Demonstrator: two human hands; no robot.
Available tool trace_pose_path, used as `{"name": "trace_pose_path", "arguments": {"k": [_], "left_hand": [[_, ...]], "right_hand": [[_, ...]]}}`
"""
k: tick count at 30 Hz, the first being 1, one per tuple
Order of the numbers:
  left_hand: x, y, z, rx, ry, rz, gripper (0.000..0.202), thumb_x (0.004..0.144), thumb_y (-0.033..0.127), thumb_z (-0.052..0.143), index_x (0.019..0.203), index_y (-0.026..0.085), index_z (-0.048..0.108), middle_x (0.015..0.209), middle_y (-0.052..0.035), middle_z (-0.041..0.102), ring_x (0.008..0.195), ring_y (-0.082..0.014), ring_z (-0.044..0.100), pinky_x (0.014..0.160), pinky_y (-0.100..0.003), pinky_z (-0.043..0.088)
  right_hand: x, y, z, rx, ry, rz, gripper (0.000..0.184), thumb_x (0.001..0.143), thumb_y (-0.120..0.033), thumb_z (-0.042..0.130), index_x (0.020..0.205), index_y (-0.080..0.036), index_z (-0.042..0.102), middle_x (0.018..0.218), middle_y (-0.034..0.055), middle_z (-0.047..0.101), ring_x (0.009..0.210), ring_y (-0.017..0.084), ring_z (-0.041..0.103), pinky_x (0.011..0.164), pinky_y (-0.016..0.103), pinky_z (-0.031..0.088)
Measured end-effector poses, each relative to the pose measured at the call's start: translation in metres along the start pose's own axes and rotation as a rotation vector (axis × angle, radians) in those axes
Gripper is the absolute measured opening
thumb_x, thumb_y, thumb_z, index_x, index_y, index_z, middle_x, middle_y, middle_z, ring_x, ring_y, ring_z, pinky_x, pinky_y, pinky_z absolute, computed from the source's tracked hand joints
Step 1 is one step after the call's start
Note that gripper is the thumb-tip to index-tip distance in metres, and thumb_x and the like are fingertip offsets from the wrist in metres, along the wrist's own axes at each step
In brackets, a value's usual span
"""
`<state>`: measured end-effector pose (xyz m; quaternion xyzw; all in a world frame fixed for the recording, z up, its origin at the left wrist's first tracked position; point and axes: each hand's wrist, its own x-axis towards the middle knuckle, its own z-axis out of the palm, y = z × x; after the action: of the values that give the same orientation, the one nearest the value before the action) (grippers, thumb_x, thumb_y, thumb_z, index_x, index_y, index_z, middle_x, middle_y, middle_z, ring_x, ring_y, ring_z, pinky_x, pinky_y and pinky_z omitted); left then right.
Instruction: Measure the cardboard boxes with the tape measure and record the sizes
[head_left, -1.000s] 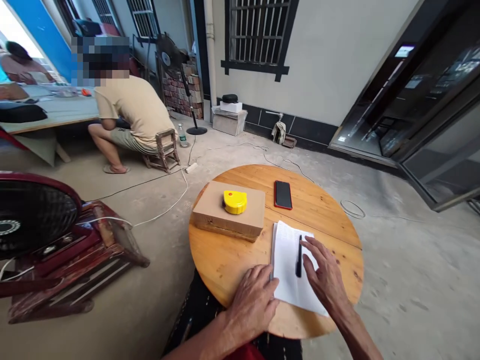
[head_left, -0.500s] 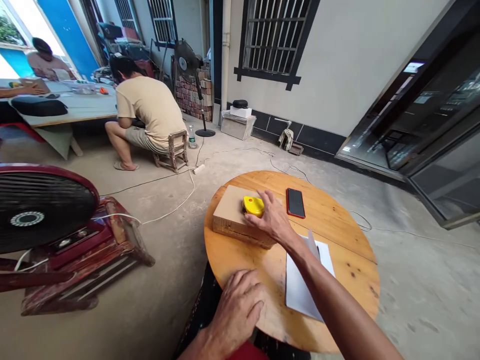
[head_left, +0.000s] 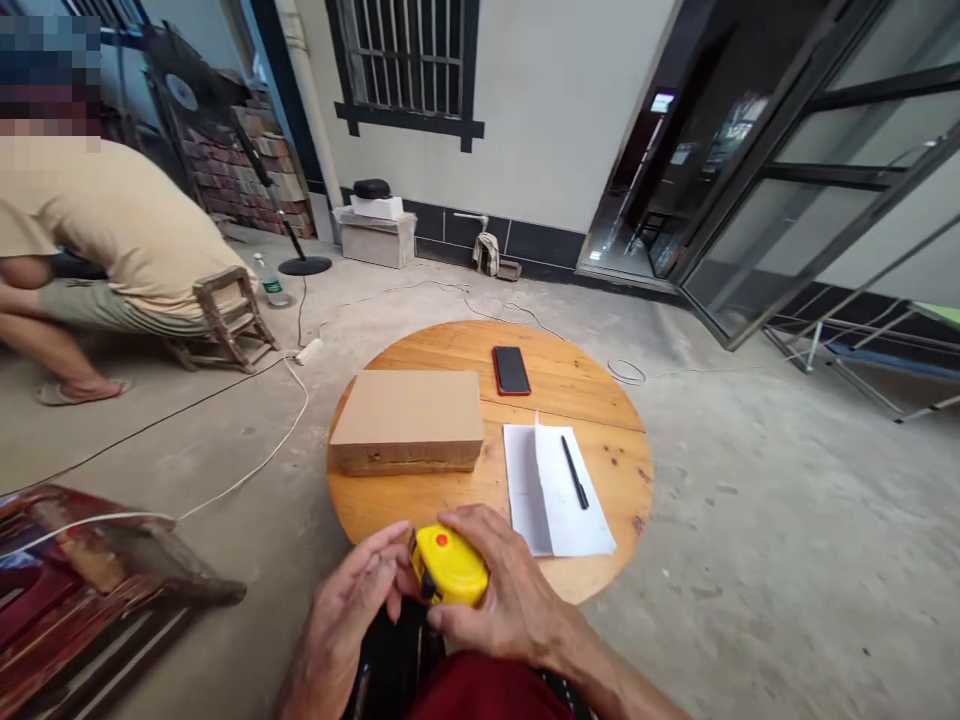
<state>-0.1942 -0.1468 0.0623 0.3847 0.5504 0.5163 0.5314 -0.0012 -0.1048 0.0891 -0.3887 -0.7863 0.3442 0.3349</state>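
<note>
My right hand (head_left: 510,590) is closed around a yellow tape measure (head_left: 448,567) with a red button, held at the near edge of the round wooden table (head_left: 592,390). My left hand (head_left: 352,605) is beside it, fingers loosely curved, with the fingertips touching the tape measure's left side. Farther back on the table lie a brown cardboard-coloured block (head_left: 409,420), a phone in a red case (head_left: 511,370), and a white notepad (head_left: 555,490) with a black pen (head_left: 575,472) on it.
A person in a beige shirt (head_left: 112,240) sits on a low wooden stool (head_left: 229,320) at the left. White cables (head_left: 247,470) run over the concrete floor. A red metal frame (head_left: 90,570) stands at the near left. A glass door (head_left: 787,220) stands open at the right.
My right hand picked the yellow tape measure off the block and brought it to the near table edge. My left hand came up to it. The view swung right.
</note>
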Motion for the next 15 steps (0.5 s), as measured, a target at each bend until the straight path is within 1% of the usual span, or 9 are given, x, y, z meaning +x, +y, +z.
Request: {"name": "trace_pose_path", "arguments": {"k": [1, 4, 6, 8, 10, 12, 13, 15], "left_hand": [[-0.001, 0.003, 0.004, 0.019, -0.037, -0.024, 0.060, 0.080, 0.059, 0.064, 0.120, 0.014, 0.065, 0.082, -0.0058, 0.069, 0.070, -0.0190, 0.059, 0.064, -0.029, 0.049], [-0.002, 0.007, 0.019, 0.143, -0.110, -0.110, 0.052, 0.072, 0.060, 0.070, 0.100, 0.017, 0.071, 0.070, -0.0012, 0.063, 0.062, -0.0161, 0.053, 0.059, -0.026, 0.045], [-0.003, 0.006, 0.028, 0.193, -0.149, -0.165, 0.049, 0.068, 0.063, 0.072, 0.087, 0.018, 0.070, 0.065, 0.0006, 0.060, 0.059, -0.0147, 0.050, 0.056, -0.025, 0.042], [-0.005, 0.002, 0.031, 0.199, -0.223, -0.216, 0.049, 0.065, 0.064, 0.074, 0.076, 0.018, 0.065, 0.061, 0.0020, 0.056, 0.058, -0.0132, 0.047, 0.055, -0.024, 0.039], [-0.007, -0.002, 0.030, 0.149, -0.306, -0.266, 0.048, 0.066, 0.062, 0.075, 0.072, 0.017, 0.061, 0.059, 0.0032, 0.052, 0.057, -0.0114, 0.043, 0.055, -0.023, 0.036], [-0.009, -0.006, 0.025, 0.033, -0.354, -0.320, 0.045, 0.068, 0.059, 0.077, 0.073, 0.018, 0.059, 0.058, 0.0044, 0.049, 0.055, -0.0099, 0.040, 0.054, -0.022, 0.033], [-0.009, -0.007, 0.021, -0.038, -0.364, -0.347, 0.043, 0.069, 0.056, 0.077, 0.074, 0.018, 0.058, 0.057, 0.0049, 0.048, 0.054, -0.0093, 0.038, 0.053, -0.022, 0.032], [-0.008, -0.003, 0.013, -0.165, -0.374, -0.398, 0.040, 0.069, 0.052, 0.079, 0.074, 0.017, 0.058, 0.056, 0.0057, 0.044, 0.053, -0.0083, 0.034, 0.051, -0.021, 0.029]], "right_hand": [[-0.012, 0.002, 0.001, 0.005, 0.010, 0.030, 0.076, 0.062, -0.032, 0.081, 0.132, -0.021, 0.054, 0.119, 0.0088, 0.062, 0.110, 0.026, 0.058, 0.098, 0.042, 0.045], [-0.038, 0.004, -0.002, 0.040, 0.019, 0.127, 0.077, 0.059, -0.027, 0.081, 0.130, -0.018, 0.054, 0.114, 0.0091, 0.062, 0.106, 0.026, 0.059, 0.096, 0.040, 0.047], [-0.051, 0.001, -0.007, 0.057, -0.026, 0.202, 0.078, 0.059, -0.027, 0.080, 0.132, -0.018, 0.053, 0.118, 0.0101, 0.061, 0.109, 0.027, 0.058, 0.098, 0.040, 0.046], [-0.062, -0.002, -0.012, 0.072, -0.108, 0.271, 0.078, 0.062, -0.029, 0.079, 0.135, -0.020, 0.052, 0.125, 0.0098, 0.059, 0.116, 0.027, 0.055, 0.103, 0.040, 0.042], [-0.073, -0.003, -0.018, 0.081, -0.187, 0.339, 0.081, 0.063, -0.029, 0.077, 0.139, -0.023, 0.049, 0.132, 0.0090, 0.056, 0.123, 0.028, 0.052, 0.108, 0.039, 0.038], [-0.081, -0.001, -0.023, 0.094, -0.251, 0.413, 0.084, 0.064, -0.029, 0.076, 0.143, -0.025, 0.046, 0.139, 0.0082, 0.053, 0.128, 0.029, 0.048, 0.110, 0.040, 0.035], [-0.085, 0.001, -0.026, 0.107, -0.281, 0.449, 0.085, 0.065, -0.029, 0.075, 0.144, -0.027, 0.045, 0.140, 0.0077, 0.053, 0.129, 0.030, 0.048, 0.110, 0.041, 0.035], [-0.090, 0.007, -0.031, 0.152, -0.350, 0.507, 0.084, 0.065, -0.029, 0.075, 0.144, -0.031, 0.046, 0.139, 0.0053, 0.055, 0.126, 0.030, 0.051, 0.107, 0.040, 0.039]]}}
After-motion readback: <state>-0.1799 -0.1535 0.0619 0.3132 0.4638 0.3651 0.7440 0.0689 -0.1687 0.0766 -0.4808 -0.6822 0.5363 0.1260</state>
